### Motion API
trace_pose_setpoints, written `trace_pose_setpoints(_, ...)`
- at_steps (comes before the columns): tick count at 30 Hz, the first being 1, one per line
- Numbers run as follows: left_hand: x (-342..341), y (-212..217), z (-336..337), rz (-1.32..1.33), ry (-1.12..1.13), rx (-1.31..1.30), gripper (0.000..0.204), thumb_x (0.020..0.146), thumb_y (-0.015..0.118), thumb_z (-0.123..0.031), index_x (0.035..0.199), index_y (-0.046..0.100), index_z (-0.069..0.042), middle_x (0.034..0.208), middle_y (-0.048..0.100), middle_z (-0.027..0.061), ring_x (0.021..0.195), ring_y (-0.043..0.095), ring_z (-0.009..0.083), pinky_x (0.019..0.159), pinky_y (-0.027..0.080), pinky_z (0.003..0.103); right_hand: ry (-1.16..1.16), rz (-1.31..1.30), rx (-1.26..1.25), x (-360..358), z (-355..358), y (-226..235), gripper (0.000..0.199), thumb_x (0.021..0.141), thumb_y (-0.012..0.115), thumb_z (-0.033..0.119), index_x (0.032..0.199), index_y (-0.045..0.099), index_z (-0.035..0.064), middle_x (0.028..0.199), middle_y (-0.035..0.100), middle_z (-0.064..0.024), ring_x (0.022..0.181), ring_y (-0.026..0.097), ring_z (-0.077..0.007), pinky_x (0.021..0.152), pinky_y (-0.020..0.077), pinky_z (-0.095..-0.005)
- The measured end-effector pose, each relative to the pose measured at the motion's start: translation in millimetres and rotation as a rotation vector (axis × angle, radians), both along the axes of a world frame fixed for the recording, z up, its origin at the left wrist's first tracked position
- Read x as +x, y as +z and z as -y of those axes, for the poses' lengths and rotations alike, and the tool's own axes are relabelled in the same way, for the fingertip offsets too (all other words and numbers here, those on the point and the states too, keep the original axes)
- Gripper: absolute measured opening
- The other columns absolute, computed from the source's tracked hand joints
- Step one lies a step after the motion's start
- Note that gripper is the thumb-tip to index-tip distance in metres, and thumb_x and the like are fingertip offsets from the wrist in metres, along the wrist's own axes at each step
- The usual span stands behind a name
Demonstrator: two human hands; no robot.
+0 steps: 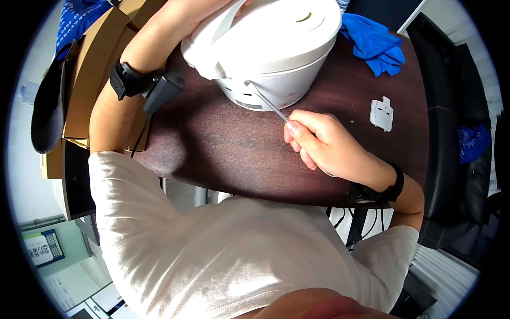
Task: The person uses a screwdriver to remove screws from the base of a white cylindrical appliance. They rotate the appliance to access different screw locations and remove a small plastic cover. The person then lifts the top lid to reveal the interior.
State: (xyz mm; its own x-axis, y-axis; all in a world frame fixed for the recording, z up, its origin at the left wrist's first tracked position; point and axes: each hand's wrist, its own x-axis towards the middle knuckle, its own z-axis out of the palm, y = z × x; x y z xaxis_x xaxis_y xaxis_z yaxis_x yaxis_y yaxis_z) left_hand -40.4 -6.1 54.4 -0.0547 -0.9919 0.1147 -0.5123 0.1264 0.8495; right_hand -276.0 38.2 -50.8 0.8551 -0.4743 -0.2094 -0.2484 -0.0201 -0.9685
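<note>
A white rice cooker (265, 48) with a carrying handle (227, 24) stands at the far middle of the table. My right hand (319, 135) is closed around a slim silver metal tool (272, 105); whether it is a screwdriver or tweezers I cannot tell. Its tip meets the cooker's lower side, by some small dark slots. My left hand (210, 6) lies against the lid at the far left. The picture's upper edge and the cooker hide most of its fingers. To the right of my right hand, a small white plastic piece (381, 114) with dark openings lies flat.
The dark brown wooden table (223, 154) has tiny bits right of my right hand. A crumpled blue cloth (374, 42) lies at the far right. Cardboard boxes (93, 80) stand along the left, beside my left arm. A black sofa (451, 143) is on the right.
</note>
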Motion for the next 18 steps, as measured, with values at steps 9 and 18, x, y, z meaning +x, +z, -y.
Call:
trace_pose_setpoints(9,-8.0,-17.9,10.3,0.036,0.096,-0.152,0.052,0.085,0.062,-0.028,0.12,0.049,0.008,0.097,0.062,0.0186,0.087,0.062,0.022,0.074,0.05,0.028,-0.13,-0.037,-0.028,-1.6,-10.0,8.7,0.024,0.098,0.042,0.016,0.083,0.051,0.0002,0.064,0.049,-0.0025,0.045,0.045,-0.007,0.043,0.0359,-0.0247)
trace_pose_setpoints(18,-30.9,-1.8,-15.5,-0.009,0.105,-0.11,0.044,0.09,0.056,-0.025,0.122,0.049,0.003,0.094,0.063,0.016,0.081,0.062,0.0184,0.068,0.051,0.025,-0.139,-0.084,0.017,-6.3,-18.9,18.1,0.025,0.099,0.04,0.016,0.082,0.05,0.0006,0.064,0.048,-0.0017,0.043,0.042,-0.0062,0.041,0.0339,-0.0229)
